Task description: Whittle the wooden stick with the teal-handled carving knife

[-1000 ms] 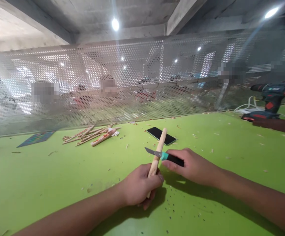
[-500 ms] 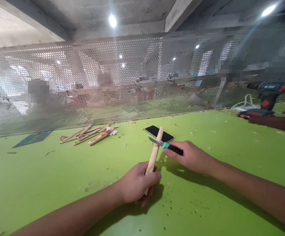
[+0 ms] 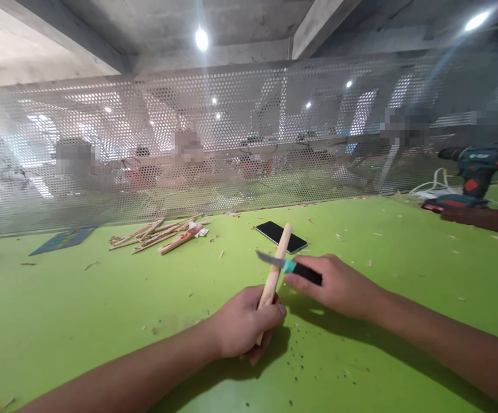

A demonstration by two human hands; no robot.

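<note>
A perforated screen [image 3: 231, 86] stands along the far edge of a green tabletop [image 3: 102, 310]. Bright lamps [image 3: 202, 39] glow beneath a grey ceiling [image 3: 240, 20] crossed by beams [image 3: 318, 26].
</note>
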